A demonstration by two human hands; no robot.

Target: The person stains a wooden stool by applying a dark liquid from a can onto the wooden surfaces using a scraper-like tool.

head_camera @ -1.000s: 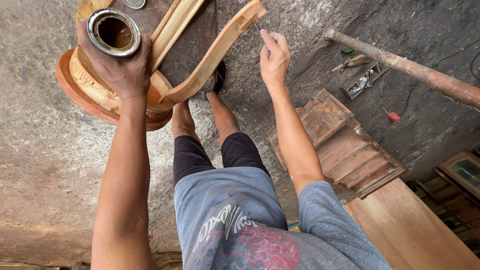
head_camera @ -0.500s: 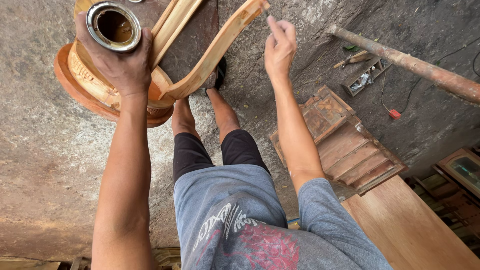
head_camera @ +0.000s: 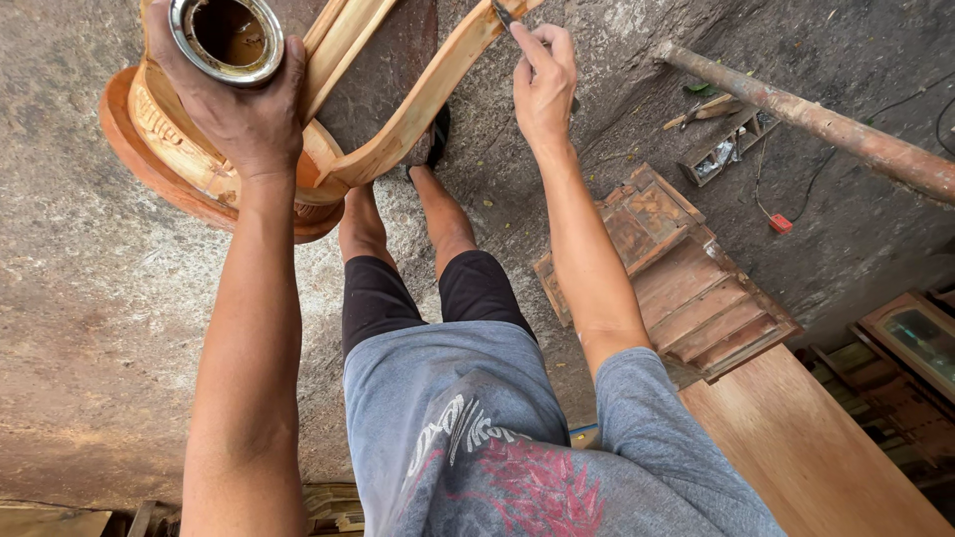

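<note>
My left hand point(head_camera: 244, 109) grips a round metal tin point(head_camera: 227, 36) with dark brown liquid inside, held over the carved round base of a pale wooden furniture piece point(head_camera: 214, 174). My right hand point(head_camera: 542, 85) pinches a thin brush point(head_camera: 503, 14) whose tip meets the curved wooden arm point(head_camera: 438, 94) of that piece. The brush head is mostly cut off by the top edge. My legs and dark shorts show beneath, one foot by the wood.
A stack of carved wooden panels point(head_camera: 676, 273) lies on the concrete floor at right. A rusty pipe point(head_camera: 826, 124) runs diagonally at upper right, with hand tools point(head_camera: 716, 149) and a red plug point(head_camera: 781, 223) near it. A wide plank point(head_camera: 806, 447) sits at lower right.
My right hand has moved up and closer to the curved arm, bringing the brush against the wood. The left hand keeps hold of the tin.
</note>
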